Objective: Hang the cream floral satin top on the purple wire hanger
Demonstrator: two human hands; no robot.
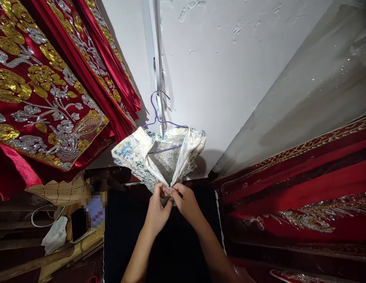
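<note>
A white garment with blue flower print (135,151) hangs on a purple wire hanger (155,114) against the white wall. My left hand (157,206) and my right hand (185,202) meet just below its open front. Both pinch the two fabric edges together at one spot. The fingers are closed on the cloth. What sits between the fingertips is too small to make out.
Red embroidered cloths with gold and silver thread (38,90) hang at the left. More red embroidered fabric (303,188) lies at the right. A dark cloth (126,228) lies under my arms. A phone and white cable (78,224) rest on wooden shelving at lower left.
</note>
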